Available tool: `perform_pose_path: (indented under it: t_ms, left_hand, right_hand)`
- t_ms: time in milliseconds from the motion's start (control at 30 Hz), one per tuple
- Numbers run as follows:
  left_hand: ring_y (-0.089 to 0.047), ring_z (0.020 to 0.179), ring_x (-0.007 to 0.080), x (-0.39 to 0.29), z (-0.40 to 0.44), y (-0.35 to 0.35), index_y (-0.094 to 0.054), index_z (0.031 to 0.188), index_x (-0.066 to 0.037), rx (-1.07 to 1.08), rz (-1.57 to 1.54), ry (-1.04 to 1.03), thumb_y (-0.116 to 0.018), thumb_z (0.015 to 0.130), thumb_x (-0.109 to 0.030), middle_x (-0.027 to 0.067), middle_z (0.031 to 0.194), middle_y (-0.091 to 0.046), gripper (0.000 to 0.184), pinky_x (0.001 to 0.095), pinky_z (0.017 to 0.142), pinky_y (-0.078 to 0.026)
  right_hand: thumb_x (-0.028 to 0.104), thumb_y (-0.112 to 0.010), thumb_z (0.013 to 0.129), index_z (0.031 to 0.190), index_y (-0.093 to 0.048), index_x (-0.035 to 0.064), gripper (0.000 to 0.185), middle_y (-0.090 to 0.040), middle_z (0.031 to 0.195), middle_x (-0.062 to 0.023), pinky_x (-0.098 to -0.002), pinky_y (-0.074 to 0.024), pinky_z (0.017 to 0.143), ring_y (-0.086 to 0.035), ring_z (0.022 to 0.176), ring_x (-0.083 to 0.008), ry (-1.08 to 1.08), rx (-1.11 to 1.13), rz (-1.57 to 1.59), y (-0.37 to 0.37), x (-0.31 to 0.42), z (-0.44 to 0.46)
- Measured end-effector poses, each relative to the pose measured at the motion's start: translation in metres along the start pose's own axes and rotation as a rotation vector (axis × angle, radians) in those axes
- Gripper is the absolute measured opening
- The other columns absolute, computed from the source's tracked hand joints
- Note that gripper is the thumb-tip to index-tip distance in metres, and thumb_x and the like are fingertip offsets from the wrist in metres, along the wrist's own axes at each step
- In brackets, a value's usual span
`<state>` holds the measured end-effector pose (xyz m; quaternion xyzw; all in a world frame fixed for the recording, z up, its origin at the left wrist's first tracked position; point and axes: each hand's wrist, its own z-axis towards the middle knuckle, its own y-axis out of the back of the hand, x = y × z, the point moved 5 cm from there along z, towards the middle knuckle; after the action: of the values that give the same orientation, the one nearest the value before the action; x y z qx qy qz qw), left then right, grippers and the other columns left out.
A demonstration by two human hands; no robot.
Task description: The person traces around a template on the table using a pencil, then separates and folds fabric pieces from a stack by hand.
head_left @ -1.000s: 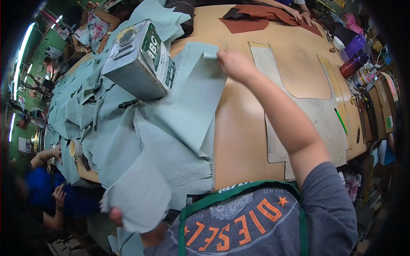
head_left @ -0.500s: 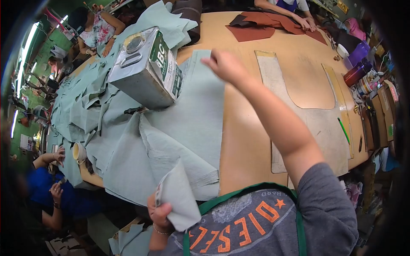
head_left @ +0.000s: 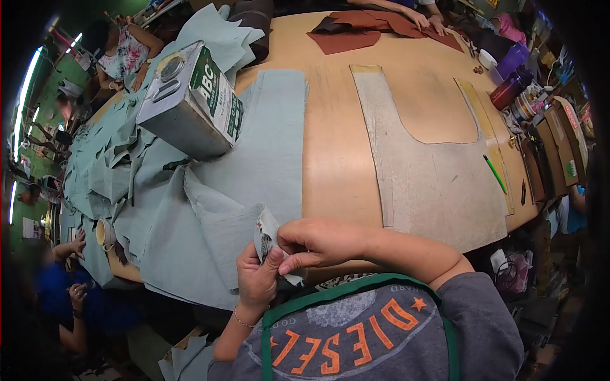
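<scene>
My left hand (head_left: 257, 277) is closed around a folded piece of pale grey-green cloth (head_left: 267, 230), held just in front of my apron. A dark, patterned strip and a small red mark show along its fold. Against the cloth's right side, my right hand (head_left: 312, 244) has thumb and fingers pinched together; whatever lies between the fingertips is hidden or too fine to see. Beyond both hands, large grey-green cloth sheets (head_left: 270, 152) lie in layers on the table. A metal can (head_left: 184, 117) with a green and white label stands on them.
On the wooden table (head_left: 337, 171) lie a U-shaped grey pattern piece (head_left: 432, 184) and a green pencil (head_left: 494, 173). Rust-brown pieces (head_left: 346, 39) lie at the far side near another person's hands. A yellowish mug (head_left: 105, 233) stands left, beside a person in blue.
My right hand has come back from far out over the table to the cloth in my left hand. That cloth has been raised and turned. The view has shifted slightly.
</scene>
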<state>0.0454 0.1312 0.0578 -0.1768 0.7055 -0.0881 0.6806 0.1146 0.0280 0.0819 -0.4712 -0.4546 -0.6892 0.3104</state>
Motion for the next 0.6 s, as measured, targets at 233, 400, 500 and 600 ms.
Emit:
perform_pose_path:
  t_ms: [233,400,500,600]
  left_hand:
    - [-0.05,0.067,0.006,-0.005,-0.001,-0.004,-0.056,0.085,0.0,-0.025,0.136,-0.045,-0.057,0.083,-0.015,0.0012,0.076,-0.058,0.015,0.0194,0.061,-0.04]
    - [-0.047,0.06,0.0076,-0.009,0.0,0.0,-0.055,0.079,0.001,-0.056,0.425,-0.176,-0.055,0.083,-0.009,0.0024,0.07,-0.056,0.011,0.021,0.054,-0.038]
    - [-0.048,0.055,0.0122,-0.015,-0.001,0.001,-0.055,0.075,0.001,-0.128,0.651,-0.34,-0.055,0.081,-0.006,0.0058,0.066,-0.055,0.009,0.024,0.052,-0.038]
    - [-0.049,0.053,0.0173,-0.025,-0.003,-0.005,-0.055,0.074,0.001,-0.14,0.818,-0.43,-0.056,0.079,-0.005,0.0086,0.064,-0.054,0.007,0.0267,0.051,-0.038]
  right_hand:
    - [0.025,-0.049,0.084,0.076,-0.048,0.0,0.027,-0.051,0.07,-0.017,-0.0391,-0.0399,0.061,-0.051,0.068,-0.0351,0.008,-0.021,-0.008,-0.001,0.005,-0.005]
    - [0.017,-0.048,0.082,0.076,-0.048,-0.0001,0.018,-0.051,0.069,-0.0165,-0.0408,-0.0397,0.062,-0.05,0.069,-0.0348,0.057,-0.152,-0.234,0.014,0.006,-0.013]
    - [0.015,-0.049,0.079,0.074,-0.048,0.0001,0.016,-0.05,0.067,-0.0163,-0.0415,-0.0395,0.062,-0.05,0.069,-0.0348,0.071,-0.377,-0.523,0.023,0.0,-0.014]
    - [0.02,-0.05,0.083,0.077,-0.047,0.0,0.021,-0.049,0.069,-0.0137,-0.0366,-0.0399,0.06,-0.049,0.067,-0.032,0.124,-0.441,-0.454,0.017,-0.004,-0.008]
